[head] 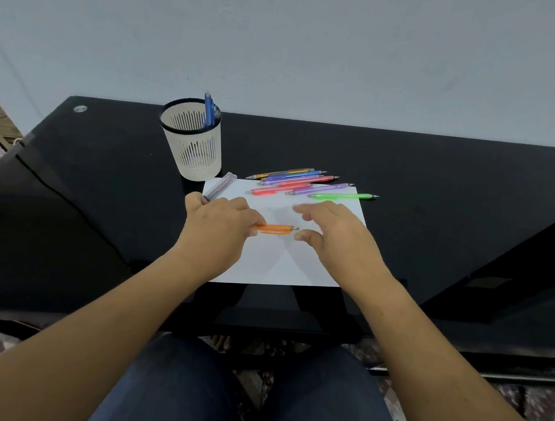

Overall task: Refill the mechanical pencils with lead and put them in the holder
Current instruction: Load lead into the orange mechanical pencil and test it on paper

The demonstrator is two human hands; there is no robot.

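My left hand [217,225] grips an orange mechanical pencil [276,229] above the white paper [275,263], its tip pointing right, and also holds a clear lead case [220,186] that sticks out past the fingers. My right hand [331,228] hovers just right of the pencil tip with thumb and fingers spread, holding nothing. Several coloured mechanical pencils [300,182] lie at the paper's far edge, a green one [342,196] nearest. The white mesh holder [193,144] stands at the back left with a blue pencil [208,110] in it.
The paper lies on a black glass desk [436,196] that stands against a pale wall. My knees in dark jeans are below the desk's front edge. Patterned floor shows at both sides.
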